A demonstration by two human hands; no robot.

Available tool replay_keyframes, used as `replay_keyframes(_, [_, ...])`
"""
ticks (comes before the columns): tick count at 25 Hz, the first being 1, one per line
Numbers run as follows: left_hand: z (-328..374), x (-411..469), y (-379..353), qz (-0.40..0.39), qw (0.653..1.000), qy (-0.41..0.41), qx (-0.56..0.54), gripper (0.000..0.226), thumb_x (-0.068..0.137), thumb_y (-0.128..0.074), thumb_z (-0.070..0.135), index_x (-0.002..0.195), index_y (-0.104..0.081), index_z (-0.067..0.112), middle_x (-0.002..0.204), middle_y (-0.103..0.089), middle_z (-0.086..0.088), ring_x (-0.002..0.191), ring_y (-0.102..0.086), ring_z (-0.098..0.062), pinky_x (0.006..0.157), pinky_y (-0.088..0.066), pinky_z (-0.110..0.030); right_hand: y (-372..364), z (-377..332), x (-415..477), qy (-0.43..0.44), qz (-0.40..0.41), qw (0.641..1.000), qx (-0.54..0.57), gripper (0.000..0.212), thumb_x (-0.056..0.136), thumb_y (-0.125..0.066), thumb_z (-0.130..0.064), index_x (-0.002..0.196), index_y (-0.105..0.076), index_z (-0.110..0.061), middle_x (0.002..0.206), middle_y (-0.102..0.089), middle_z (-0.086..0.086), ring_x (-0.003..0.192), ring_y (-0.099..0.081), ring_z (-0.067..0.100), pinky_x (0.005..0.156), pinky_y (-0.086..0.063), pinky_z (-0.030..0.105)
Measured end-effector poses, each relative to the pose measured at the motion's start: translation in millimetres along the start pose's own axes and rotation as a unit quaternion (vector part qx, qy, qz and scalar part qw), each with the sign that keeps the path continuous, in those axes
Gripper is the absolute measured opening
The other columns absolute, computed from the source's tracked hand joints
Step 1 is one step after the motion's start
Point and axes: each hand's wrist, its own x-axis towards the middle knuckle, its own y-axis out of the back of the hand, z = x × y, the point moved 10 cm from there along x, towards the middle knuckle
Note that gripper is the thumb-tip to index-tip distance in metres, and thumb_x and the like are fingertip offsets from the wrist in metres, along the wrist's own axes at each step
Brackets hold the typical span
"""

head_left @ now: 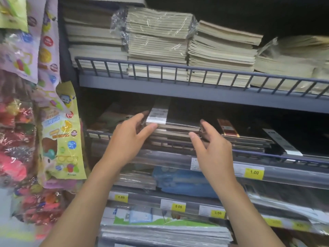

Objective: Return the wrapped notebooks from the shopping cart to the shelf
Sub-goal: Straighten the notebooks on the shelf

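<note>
A plastic-wrapped black notebook (183,115) with a white label lies on top of a stack of notebooks (172,137) on the middle shelf (277,155). My left hand (128,139) touches its left front corner, fingers straight along the side and thumb against the front edge. My right hand (211,148) is at its right front corner with fingers spread and relaxed, fingertips at the wrap. The shopping cart is not in view.
More dark notebooks (249,138) lie to the right on the same shelf. The upper shelf (160,86) carries tall stacks of beige exercise books behind a wire rail. Lower shelves hold wrapped pads and yellow price tags (254,172). Bags of toys (58,139) hang at the left.
</note>
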Motion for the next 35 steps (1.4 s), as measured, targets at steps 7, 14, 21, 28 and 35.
replay_keyframes(7, [2.6, -2.0, -4.9, -0.028, 0.999, 0.0, 0.031, 0.075, 0.082, -0.062, 0.072, 0.147, -0.052, 0.035, 0.14, -0.064, 0.014, 0.13, -0.059, -0.01, 0.109, -0.05, -0.048, 7.5, -8.8, 3.0, 0.009, -0.006, 0.997, -0.08, 0.055, 0.1, -0.056, -0.041, 0.15, -0.045, -0.024, 0.103, -0.069, -0.007, 0.069, -0.052, -0.002, 0.08, -0.045, 0.022])
replay_keyframes(14, [-6.2, 24.9, 1.0, -0.04, 0.998, 0.0, 0.055, 0.073, 0.076, -0.077, 0.064, 0.14, -0.061, 0.033, 0.128, -0.072, 0.009, 0.117, -0.068, -0.014, 0.102, -0.056, -0.047, 3.7, -7.2, 13.1, 0.004, 0.018, 0.992, -0.121, 0.067, 0.088, -0.071, -0.049, 0.146, -0.048, -0.025, 0.126, -0.068, -0.002, 0.109, -0.067, 0.017, 0.092, -0.058, 0.041])
replay_keyframes(21, [-8.9, 19.7, -4.2, -0.051, 0.995, 0.007, 0.08, 0.07, 0.084, -0.07, 0.063, 0.148, -0.047, 0.044, 0.138, -0.066, 0.009, 0.128, -0.06, -0.016, 0.106, -0.052, -0.049, 0.1, -3.2, 15.4, -0.015, 0.006, 0.993, -0.121, 0.061, 0.093, -0.067, -0.042, 0.147, -0.044, -0.027, 0.1, -0.065, -0.004, 0.083, -0.053, 0.009, 0.082, -0.05, 0.03])
replay_keyframes(28, [-12.7, 13.7, -8.4, -0.08, 0.994, 0.036, 0.066, 0.073, 0.081, -0.082, 0.048, 0.145, -0.047, 0.044, 0.131, -0.071, 0.011, 0.123, -0.065, -0.011, 0.105, -0.053, -0.048, 1.8, -2.9, 19.5, -0.039, -0.041, 0.992, -0.112, 0.071, 0.083, -0.078, -0.041, 0.143, -0.042, -0.03, 0.081, -0.053, -0.016, 0.073, -0.052, -0.001, 0.06, -0.04, 0.022])
replay_keyframes(35, [-1.0, 8.2, -11.0, -0.072, 0.994, 0.043, 0.076, 0.068, 0.088, -0.076, 0.042, 0.148, -0.043, 0.044, 0.118, -0.069, 0.017, 0.105, -0.065, -0.007, 0.097, -0.054, -0.038, -5.0, -5.0, 15.5, -0.039, -0.064, 0.982, -0.175, 0.073, 0.09, -0.07, -0.039, 0.15, -0.028, -0.029, 0.088, -0.064, -0.003, 0.078, -0.051, 0.021, 0.067, -0.041, 0.033])
